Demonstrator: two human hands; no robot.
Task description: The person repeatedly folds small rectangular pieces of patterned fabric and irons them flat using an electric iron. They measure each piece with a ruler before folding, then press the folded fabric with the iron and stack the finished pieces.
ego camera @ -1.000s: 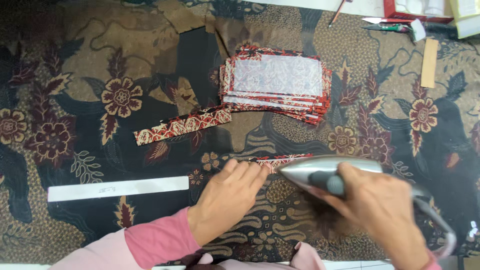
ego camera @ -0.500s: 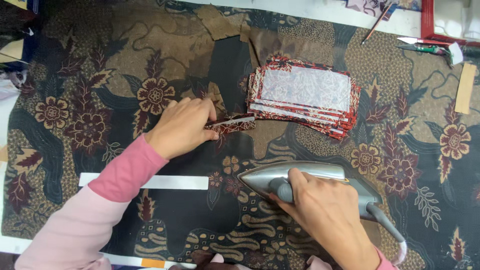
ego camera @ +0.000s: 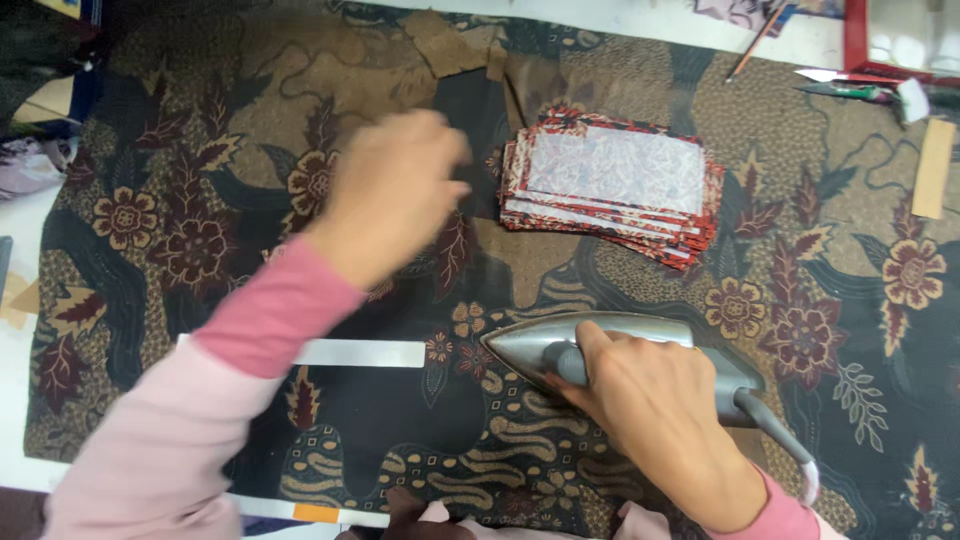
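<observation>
The grey iron (ego camera: 620, 355) is sitting flat on the batik cloth (ego camera: 200, 200), right hand (ego camera: 655, 405) gripping its handle. Left hand (ego camera: 395, 190) is hovering blurred beside the stack of fabric pieces (ego camera: 615, 180), fingers curled, can't tell if holding anything.

The light is soft and even, not too bright. It seems to come from above. The far edge looks brightest, where a white table (ego camera: 600, 15) shows. The left hand (ego camera: 395, 195) is blurry and smeared, so its fingers are hard to see. The right hand (ego camera: 650, 400) looks sharp. The iron (ego camera: 620, 345) has a pale shine along its metal side. Shadows are faint and small under the hands. The dark patterned cloth (ego camera: 800, 330) stays clear near the middle.
</observation>
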